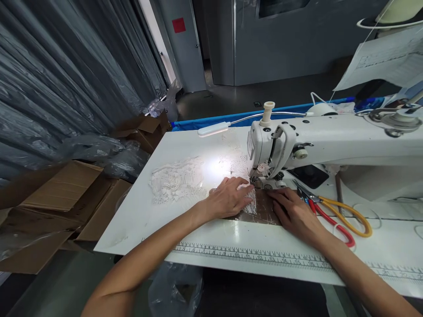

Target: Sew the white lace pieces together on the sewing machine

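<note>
Both flat & spread: left hand (228, 198) pressing white lace (250, 205), right hand (292, 211) on brown fabric (264, 210) beside it, scissors (333, 211) just right, sewing machine (330, 145) ahead.

This is a garment sewing workshop, not a home: a white industrial sewing machine (330, 145) is built into a wide white bench (139, 220) that has a measuring ruler (251, 255) printed along its front edge, and a gooseneck work lamp (213, 129) shines down on white lace (178, 182) spread beside the needle. Red and yellow-handled scissors (333, 213) lie by the machine, and a paper pattern sheet (383, 61) hangs above it. Opened cardboard boxes (66, 193) with plastic bags (109, 152), grey plastic sheeting (66, 75) along the wall, a bare concrete floor (264, 94) and grey metal doors (185, 44) give it the look of a small factory floor.
</note>
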Demonstrator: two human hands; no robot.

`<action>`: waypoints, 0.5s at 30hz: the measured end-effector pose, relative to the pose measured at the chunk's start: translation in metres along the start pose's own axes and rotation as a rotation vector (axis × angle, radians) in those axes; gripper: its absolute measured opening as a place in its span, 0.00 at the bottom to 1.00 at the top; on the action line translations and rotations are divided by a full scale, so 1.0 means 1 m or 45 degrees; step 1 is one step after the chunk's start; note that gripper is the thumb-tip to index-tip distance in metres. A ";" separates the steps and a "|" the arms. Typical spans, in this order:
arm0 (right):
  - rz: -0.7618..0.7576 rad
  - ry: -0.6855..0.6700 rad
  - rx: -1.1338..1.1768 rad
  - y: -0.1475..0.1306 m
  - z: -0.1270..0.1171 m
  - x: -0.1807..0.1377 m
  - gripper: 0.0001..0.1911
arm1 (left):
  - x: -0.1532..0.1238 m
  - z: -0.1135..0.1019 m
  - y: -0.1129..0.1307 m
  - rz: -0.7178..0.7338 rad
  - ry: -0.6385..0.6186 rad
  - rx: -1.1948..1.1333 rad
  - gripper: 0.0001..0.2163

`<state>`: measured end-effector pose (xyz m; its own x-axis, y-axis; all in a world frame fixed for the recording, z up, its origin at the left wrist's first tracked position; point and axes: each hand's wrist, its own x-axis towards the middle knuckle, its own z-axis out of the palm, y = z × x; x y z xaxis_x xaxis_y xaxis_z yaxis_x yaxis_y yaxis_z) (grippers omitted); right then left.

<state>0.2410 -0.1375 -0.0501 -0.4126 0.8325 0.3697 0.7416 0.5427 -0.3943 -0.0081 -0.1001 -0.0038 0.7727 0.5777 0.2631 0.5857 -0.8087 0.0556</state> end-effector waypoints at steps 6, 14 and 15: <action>0.003 -0.023 0.042 0.002 -0.004 -0.001 0.18 | -0.019 -0.037 -0.047 -0.105 0.029 0.486 0.11; -0.117 -0.196 0.046 -0.009 -0.023 0.016 0.16 | -0.017 -0.019 -0.015 0.139 -0.145 -0.245 0.10; -0.133 -0.203 0.047 -0.011 -0.024 0.018 0.16 | -0.012 -0.014 -0.013 0.163 -0.144 -0.334 0.10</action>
<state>0.2387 -0.1316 -0.0187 -0.5671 0.7769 0.2736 0.6717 0.6285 -0.3923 -0.0287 -0.0981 0.0053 0.8668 0.4664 0.1763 0.4104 -0.8681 0.2792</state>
